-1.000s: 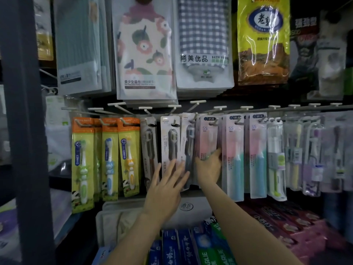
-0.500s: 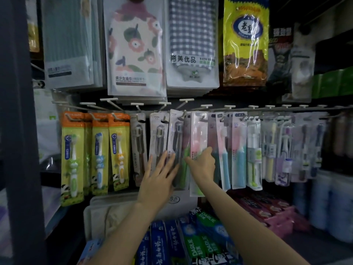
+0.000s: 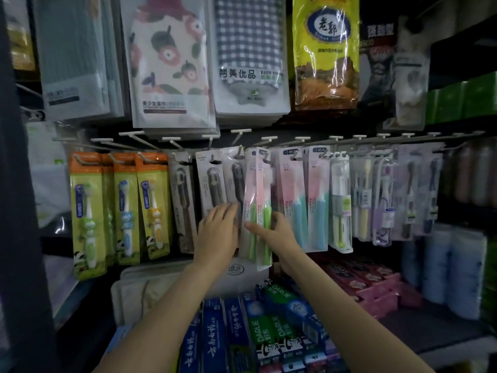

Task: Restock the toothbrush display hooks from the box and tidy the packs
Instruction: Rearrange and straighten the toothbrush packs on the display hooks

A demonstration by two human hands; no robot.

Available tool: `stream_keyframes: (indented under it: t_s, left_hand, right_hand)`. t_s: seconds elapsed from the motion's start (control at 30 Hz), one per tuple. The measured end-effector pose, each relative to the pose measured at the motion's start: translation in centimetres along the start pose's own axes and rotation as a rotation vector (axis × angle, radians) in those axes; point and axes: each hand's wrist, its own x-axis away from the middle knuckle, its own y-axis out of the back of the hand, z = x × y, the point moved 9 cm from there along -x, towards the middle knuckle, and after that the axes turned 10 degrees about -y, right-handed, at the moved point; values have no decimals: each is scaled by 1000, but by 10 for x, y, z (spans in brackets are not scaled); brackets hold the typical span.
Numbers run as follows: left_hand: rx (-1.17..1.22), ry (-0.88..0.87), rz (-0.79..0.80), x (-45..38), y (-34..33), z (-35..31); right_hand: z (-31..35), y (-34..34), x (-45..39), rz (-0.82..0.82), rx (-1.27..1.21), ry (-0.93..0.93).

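Our right hand (image 3: 277, 232) pinches the pink-and-green toothbrush packs (image 3: 256, 208) low down, thumb in front and fingers curled behind, so they hang tilted on their hook. Just to its left, touching the same bundle's edge, our left hand (image 3: 217, 232) lies flat with straight fingers against the grey toothbrush packs (image 3: 212, 184), pressing them back. Beyond the right hand hang the pink-and-blue toothbrush packs (image 3: 304, 200), then clear-cased brushes; beyond the left, the orange-and-yellow children's toothbrush packs (image 3: 121, 208). Above both hands runs the row of white display hooks (image 3: 240, 131), with bagged towels higher still. Below our wrists stand toothpaste boxes (image 3: 269, 327) on the shelf.

We judge this to be the tidying step: the packs are already hung, and no stock box is in view. Next we would need to let the pink-and-green packs swing straight, facing front, and square them against their neighbours without knocking any off a hook.
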Motion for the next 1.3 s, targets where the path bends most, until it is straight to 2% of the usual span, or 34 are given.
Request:
stream_keyframes:
  t_s: [0.1,0.2,0.43,0.53,0.6,0.7,0.83,0.9,0.97,1.03,1.17,1.3]
  left_hand:
    - [322,110,74,-3,-12,1]
    - [485,198,92,-3,-18,3]
    - [663,381,139,-5,-23,0]
    - [676,354,142,-10,-22,-13]
    - [715,384,112,-14,-22,-19]
    - [630,447,79,-17,-20,-16]
    - [393,443,77,-17,-13,-3]
    - [259,398,48,-17,-6,3]
    - [128,338,22,-19,3,9]
    - [43,288,-5,-22,11,16]
    - [-90,230,-14,-28,13,25]
    - [-87,213,-6,-29,5,31]
  right_hand:
    - [-1,1,0,23,3,23]
    - [-4,0,-3,33,46,44]
    - [-12,1,-3,105,-55,51]
    - [-8,-4,4,88,17,134]
    - [-5,-15,13,137,-1,205]
    - [-4,-37,27,253,2,302]
    - [-19,-47,27,350,141,272]
    - [-18,-35,16,250,225,296]
    - [-16,-14,-6,35,283,284]
    - [-11,-2,-28,-106,271,233]
    - [-6,-13,-65,-191,162,113]
    - [-6,-20,-86,-239,59,70]
